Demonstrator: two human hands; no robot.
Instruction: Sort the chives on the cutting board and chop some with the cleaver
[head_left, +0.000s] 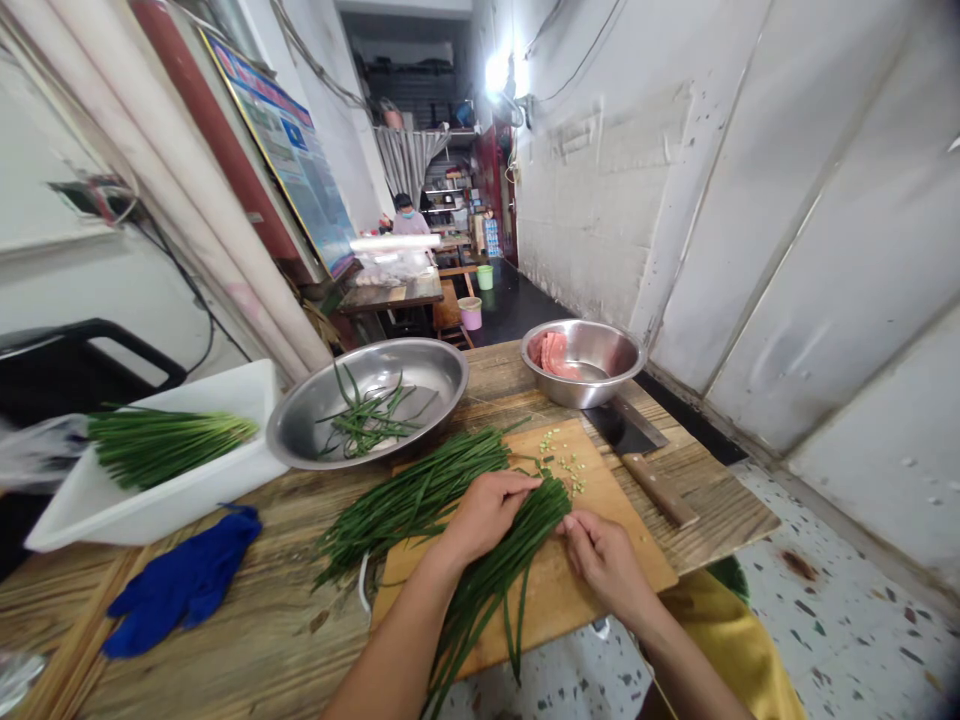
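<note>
A bundle of green garlic chives point(517, 540) lies on the wooden cutting board point(630, 540), its long leaves hanging past the near edge. My left hand point(484, 515) is curled over the bundle near its cut end, fingers together. At the bundle's right side, my right hand point(604, 560) is closed in a pinch, fingertips against the chives; exactly what they pinch is partly hidden. Another pile of chives point(420, 490) lies left of my left hand. Small pale cut bits point(570, 468) are scattered at the board's far end. A cleaver point(660, 490) lies right of the board.
A wide steel basin point(442, 375) with loose chives stands behind the pile. The steel bowl point(622, 375) holds pink cloth-like material. Further left are a white tub point(97, 520) of chives and a blue glove point(187, 580). A masked person point(411, 222) sits at a distant table.
</note>
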